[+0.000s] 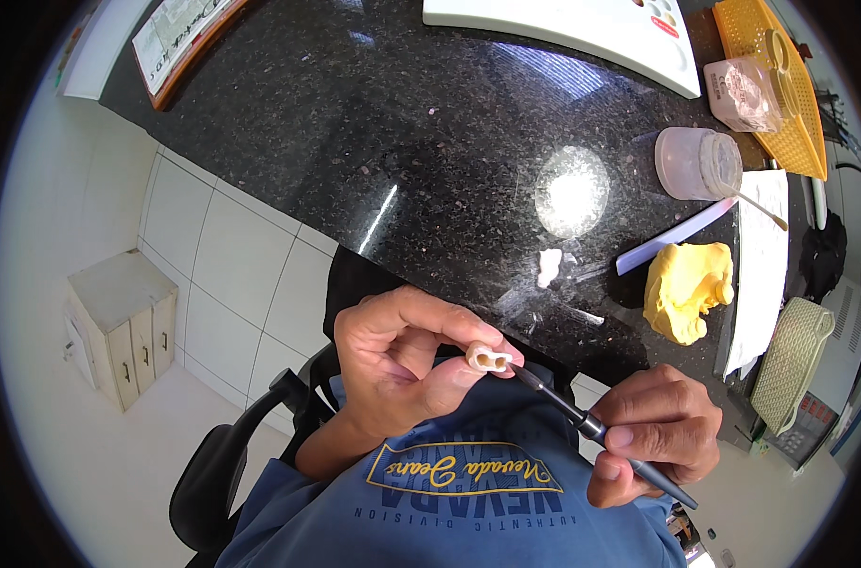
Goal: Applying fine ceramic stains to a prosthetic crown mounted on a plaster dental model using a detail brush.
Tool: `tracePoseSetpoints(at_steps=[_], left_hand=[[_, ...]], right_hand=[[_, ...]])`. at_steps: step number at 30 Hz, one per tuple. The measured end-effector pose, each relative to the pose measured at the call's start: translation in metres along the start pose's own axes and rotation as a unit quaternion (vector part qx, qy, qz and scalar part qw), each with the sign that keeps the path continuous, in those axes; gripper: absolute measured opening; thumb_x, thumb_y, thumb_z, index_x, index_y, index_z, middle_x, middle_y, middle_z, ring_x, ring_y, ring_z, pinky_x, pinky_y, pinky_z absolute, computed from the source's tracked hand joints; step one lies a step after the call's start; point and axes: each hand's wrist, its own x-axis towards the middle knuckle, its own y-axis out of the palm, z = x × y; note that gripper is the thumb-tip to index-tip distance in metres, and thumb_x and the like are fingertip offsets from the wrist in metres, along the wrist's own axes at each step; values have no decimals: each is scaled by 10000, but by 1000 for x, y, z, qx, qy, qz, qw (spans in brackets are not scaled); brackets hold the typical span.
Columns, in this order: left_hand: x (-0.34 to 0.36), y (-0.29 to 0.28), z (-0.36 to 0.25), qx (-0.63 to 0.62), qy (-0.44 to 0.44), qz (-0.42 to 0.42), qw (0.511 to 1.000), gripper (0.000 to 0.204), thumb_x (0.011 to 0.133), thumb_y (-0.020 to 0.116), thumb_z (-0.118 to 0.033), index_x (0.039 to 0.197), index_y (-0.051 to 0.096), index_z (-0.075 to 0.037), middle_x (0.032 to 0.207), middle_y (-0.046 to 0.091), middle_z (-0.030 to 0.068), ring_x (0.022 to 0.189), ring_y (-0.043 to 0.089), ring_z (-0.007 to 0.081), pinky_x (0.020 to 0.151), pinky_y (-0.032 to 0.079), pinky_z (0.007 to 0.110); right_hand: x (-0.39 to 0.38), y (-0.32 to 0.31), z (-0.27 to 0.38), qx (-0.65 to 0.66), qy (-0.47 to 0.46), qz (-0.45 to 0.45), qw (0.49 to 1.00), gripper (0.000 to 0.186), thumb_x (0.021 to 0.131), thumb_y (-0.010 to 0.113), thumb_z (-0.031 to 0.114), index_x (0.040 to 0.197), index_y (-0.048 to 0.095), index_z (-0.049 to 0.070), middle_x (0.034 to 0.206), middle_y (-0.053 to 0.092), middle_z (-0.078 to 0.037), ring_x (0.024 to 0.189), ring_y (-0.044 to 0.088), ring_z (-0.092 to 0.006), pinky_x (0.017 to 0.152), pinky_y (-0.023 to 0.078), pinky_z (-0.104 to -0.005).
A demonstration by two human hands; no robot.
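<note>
Between the thumb and fingertips of my left hand is a small cream-white dental bridge, its hollow undersides showing. My right hand pinches a slim, dark-handled brush like a pen. The brush slants up to the left, and its fine tip reaches the right end of the bridge; whether it touches is too small to tell. Both hands are held in front of my blue shirt at the counter's near edge. On the counter above my right hand sits a yellow plaster dental cast.
On the black speckled counter lie a white lump with powder smears, a lilac strip and white paper. A cloudy jar, a pink-tinged container, a yellow basket and a white panel stand farther off.
</note>
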Motion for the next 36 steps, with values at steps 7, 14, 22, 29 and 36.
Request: tracePoseSetpoints(at_steps=[7, 14, 22, 29, 36], left_hand=[[0, -1, -1, 22, -2, 3, 1000, 151, 776, 656, 47, 888, 572, 103, 824, 653, 234, 796, 685, 272, 720, 584, 360], [3, 4, -1, -1, -6, -3, 1000, 151, 778, 659, 41, 886, 575, 102, 823, 655, 226, 790, 685, 266, 721, 584, 349], [0, 6, -17, 59, -55, -22, 996, 151, 772, 650, 57, 901, 582, 93, 830, 655, 187, 796, 681, 228, 756, 574, 337], [3, 10, -32, 131, -88, -13, 987, 142, 750, 629, 95, 886, 591, 81, 836, 650, 179, 796, 676, 213, 749, 571, 313], [4, 10, -34, 154, -88, -8, 984, 151, 736, 625, 110, 881, 594, 82, 843, 648, 183, 801, 676, 217, 740, 572, 307]], right_hand=[[2, -1, 2, -7, 11, 16, 1000, 234, 689, 770, 51, 864, 615, 40, 750, 637, -94, 646, 659, -214, 516, 539, -275], [0, -2, 4, 0, 4, -12, 1000, 218, 690, 744, 22, 865, 615, 43, 756, 631, -101, 629, 650, -207, 513, 534, -270], [-4, 3, 4, -10, 49, -91, 995, 265, 694, 684, -66, 930, 574, -19, 794, 616, -161, 633, 651, -215, 518, 529, -273], [3, 17, 3, -118, 35, -115, 986, 264, 692, 734, -11, 829, 509, -9, 676, 633, -179, 576, 664, -217, 483, 518, -252], [3, 19, 1, -149, 52, -114, 981, 254, 677, 748, -5, 796, 524, -15, 695, 645, -188, 586, 674, -226, 488, 518, -260]])
